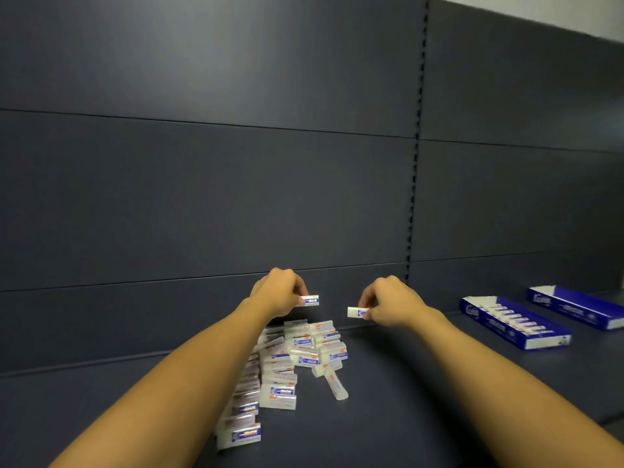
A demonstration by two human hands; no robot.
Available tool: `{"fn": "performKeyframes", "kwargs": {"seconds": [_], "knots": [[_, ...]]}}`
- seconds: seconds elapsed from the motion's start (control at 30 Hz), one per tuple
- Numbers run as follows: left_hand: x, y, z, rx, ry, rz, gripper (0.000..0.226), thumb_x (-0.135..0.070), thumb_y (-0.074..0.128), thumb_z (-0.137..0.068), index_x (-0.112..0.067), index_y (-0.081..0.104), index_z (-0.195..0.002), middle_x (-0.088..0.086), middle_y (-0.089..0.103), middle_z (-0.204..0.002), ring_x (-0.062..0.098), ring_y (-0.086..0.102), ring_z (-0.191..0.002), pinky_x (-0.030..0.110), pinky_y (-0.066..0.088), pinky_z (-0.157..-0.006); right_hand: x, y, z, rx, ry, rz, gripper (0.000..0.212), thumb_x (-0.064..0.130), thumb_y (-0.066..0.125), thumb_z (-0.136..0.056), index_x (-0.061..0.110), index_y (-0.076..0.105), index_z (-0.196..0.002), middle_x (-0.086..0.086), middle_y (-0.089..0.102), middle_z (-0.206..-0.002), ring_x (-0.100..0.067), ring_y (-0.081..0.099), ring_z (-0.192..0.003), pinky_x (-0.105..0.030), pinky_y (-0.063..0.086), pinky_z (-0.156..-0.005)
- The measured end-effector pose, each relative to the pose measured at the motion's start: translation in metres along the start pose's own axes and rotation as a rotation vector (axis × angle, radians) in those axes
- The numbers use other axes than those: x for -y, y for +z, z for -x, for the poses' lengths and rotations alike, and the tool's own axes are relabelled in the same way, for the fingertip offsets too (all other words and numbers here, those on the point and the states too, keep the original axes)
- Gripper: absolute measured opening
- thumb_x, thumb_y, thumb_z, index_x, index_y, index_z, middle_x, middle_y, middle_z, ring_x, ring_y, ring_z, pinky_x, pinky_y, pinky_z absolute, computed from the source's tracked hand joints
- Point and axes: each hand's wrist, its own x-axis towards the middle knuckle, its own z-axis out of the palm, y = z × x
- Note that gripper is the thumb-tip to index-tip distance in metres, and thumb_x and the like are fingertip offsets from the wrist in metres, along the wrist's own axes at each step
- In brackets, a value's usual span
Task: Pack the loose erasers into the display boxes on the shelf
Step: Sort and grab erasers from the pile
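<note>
A dark shelf [388, 417] with a dark panelled back wall [202, 180] carries all items. At its right sit two blue display boxes: the nearer box [513, 324] holds a row of erasers, the farther box [574, 307] lies just behind it, contents unclear. A loose pile of erasers [290, 359] lies at centre, beneath both raised forearms. The left hand [280, 292] is closed in a pinch on one eraser [310, 300] above the pile. The right hand [388, 304] pinches a second eraser [357, 312], well apart from the boxes.
</note>
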Motion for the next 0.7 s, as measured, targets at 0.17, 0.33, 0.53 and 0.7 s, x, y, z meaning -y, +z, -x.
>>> {"fn": "performKeyframes", "kwargs": {"seconds": [0.17, 0.33, 0.53, 0.7], "knots": [[-0.056, 0.006, 0.001, 0.016, 0.046, -0.026, 0.01, -0.023, 0.074, -0.091, -0.025, 0.075, -0.101, -0.003, 0.072, -0.101, 0.018, 0.067, -0.089, 0.043, 0.058, -0.086, -0.036, -0.022, 0.029, 0.014, 0.073, 0.026, 0.015, 0.017, 0.072, -0.084, 0.027, 0.076, -0.095, 0.005, 0.068, -0.096, -0.016, 0.066, -0.085, -0.036, 0.06, -0.079], [-0.119, 0.019, 0.013, 0.042, 0.039, -0.061, 0.011, -0.019, 0.074, -0.088, -0.025, 0.076, -0.098, -0.003, 0.072, -0.102, 0.02, 0.067, -0.092, 0.038, 0.057, -0.083, -0.075, -0.037, 0.074, -0.005, 0.119, 0.099, 0.021, 0.013, 0.066, -0.083, 0.026, 0.076, -0.096, 0.002, 0.067, -0.096, -0.019, 0.065, -0.084, -0.035, 0.057, -0.073], [-0.198, 0.04, 0.034, 0.048, 0.004, -0.096, 0.014, -0.018, 0.074, -0.084, -0.027, 0.076, -0.094, -0.003, 0.072, -0.102, 0.022, 0.067, -0.092, 0.036, 0.057, -0.08, -0.135, -0.056, 0.131, -0.016, 0.157, 0.151, 0.016, 0.016, 0.065, -0.085, 0.025, 0.074, -0.095, -0.001, 0.067, -0.102, -0.023, 0.064, -0.09, -0.033, 0.052, -0.072], [-0.255, 0.056, 0.045, 0.037, -0.008, -0.128, 0.017, -0.016, 0.071, -0.084, -0.027, 0.076, -0.095, -0.003, 0.071, -0.102, 0.023, 0.067, -0.092, 0.034, 0.054, -0.075, -0.178, -0.076, 0.165, -0.032, 0.188, 0.165, 0.02, 0.018, 0.065, -0.087, 0.024, 0.076, -0.102, -0.002, 0.069, -0.107, -0.024, 0.065, -0.096, -0.037, 0.057, -0.081]]}}
